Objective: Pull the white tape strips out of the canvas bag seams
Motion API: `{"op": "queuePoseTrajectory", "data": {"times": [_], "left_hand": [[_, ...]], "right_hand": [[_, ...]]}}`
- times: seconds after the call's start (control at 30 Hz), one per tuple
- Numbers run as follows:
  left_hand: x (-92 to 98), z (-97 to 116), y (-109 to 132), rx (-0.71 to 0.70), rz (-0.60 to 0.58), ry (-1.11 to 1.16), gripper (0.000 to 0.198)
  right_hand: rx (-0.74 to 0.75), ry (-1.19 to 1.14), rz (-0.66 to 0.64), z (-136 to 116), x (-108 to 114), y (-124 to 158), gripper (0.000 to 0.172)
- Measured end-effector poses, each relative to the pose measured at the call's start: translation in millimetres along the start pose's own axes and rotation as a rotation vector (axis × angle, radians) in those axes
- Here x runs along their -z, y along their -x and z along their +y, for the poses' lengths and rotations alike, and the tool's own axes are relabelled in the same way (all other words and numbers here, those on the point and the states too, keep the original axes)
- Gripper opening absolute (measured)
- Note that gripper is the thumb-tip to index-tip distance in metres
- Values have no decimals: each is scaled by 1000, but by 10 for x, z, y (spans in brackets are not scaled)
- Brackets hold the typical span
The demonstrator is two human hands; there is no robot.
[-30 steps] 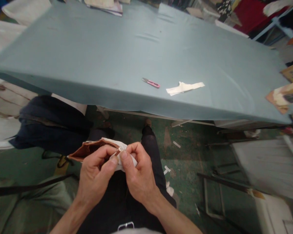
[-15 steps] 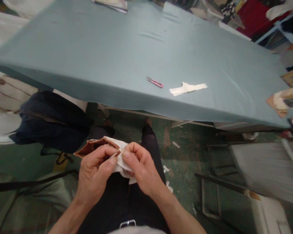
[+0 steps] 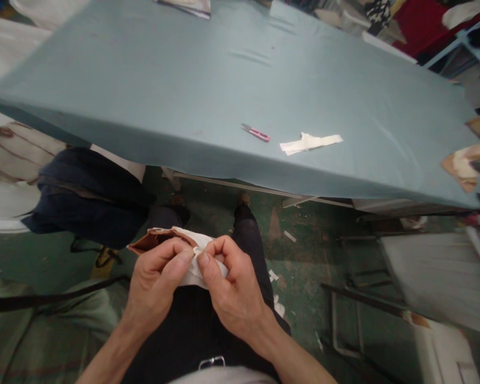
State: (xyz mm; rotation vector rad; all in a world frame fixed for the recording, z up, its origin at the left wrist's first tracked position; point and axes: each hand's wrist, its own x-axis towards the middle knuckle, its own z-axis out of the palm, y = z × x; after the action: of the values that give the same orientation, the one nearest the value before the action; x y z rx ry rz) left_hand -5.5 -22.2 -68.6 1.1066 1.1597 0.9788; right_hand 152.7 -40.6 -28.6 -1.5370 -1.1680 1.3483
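Over my lap, both hands pinch a piece of brown and white material (image 3: 190, 277), perhaps a small pouch, whose brown-edged opening faces left. My left hand (image 3: 158, 272) is closed, thumb and forefinger pressed on the edge of the piece. Close beside it, my right hand (image 3: 230, 274) is closed too, gripping the white part with thumb against bent forefinger. The fingertips of the two hands nearly meet, and they hide the exact spot they hold. Thread snips (image 3: 256, 133) with pink handles lie on the table beyond, near a creased white strip (image 3: 311, 143).
A blue-green cloth covers the long table (image 3: 164, 85) in front of me. A dark blue bag (image 3: 90, 194) stands at the left below it. Metal frames (image 3: 346, 320) and a grey panel are at the right. Scraps (image 3: 279, 306) litter the green floor.
My fingertips have drawn closer together, and the brown bit between them is now covered. The white part hanging beneath my right hand shows less. The view has shifted slightly.
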Motion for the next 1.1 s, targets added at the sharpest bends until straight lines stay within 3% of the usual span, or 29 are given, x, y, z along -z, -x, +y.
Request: {"op": "queuePoseTrajectory", "data": {"times": [0.2, 0.33, 0.53, 0.73, 1.1], "left_hand": [[19, -59, 3, -2, 19, 26, 34], [-22, -52, -25, 128, 31, 139, 35], [-122, 145, -109, 289, 35, 242, 34], [-81, 63, -97, 240, 30, 179, 37], [-11, -156, 4, 133, 26, 35, 41]], "right_hand": [[8, 31, 1, 2, 5, -15, 26], [-20, -38, -19, 25, -2, -24, 30], [-60, -106, -22, 66, -34, -51, 29], [8, 8, 48, 104, -47, -64, 27], [-22, 55, 48, 126, -41, -54, 27]]}}
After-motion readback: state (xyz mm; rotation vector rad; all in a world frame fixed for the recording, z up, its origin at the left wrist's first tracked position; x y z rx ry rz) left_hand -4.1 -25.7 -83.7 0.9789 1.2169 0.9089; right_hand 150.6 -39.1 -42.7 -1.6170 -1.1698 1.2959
